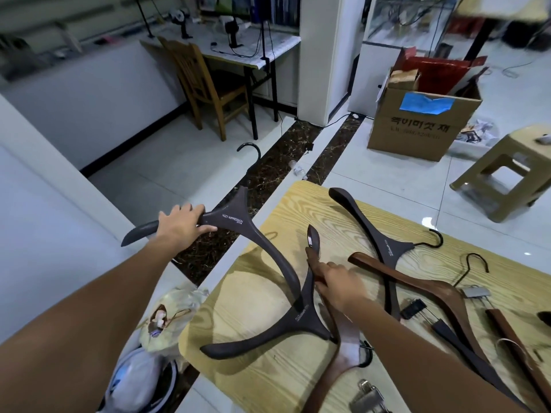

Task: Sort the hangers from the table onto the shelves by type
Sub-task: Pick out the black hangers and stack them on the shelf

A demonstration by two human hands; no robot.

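Under the right hand (340, 286), a gripped reddish hanger (343, 354) runs off-frame.

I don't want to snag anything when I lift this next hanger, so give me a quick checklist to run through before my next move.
1. Left hand holds the dark hanger: ok, its fingers wrap one arm.
2. Right hand has the reddish-brown hanger: ok, its fingers curl round it.
3. Reddish-brown hanger free to lift: not ok, it crosses the second dark hanger lying on the table.
4. Held dark hanger's lower tip clear of that one: cannot tell, they overlap in this view.
5. Shelves within reach: cannot tell, none in view.
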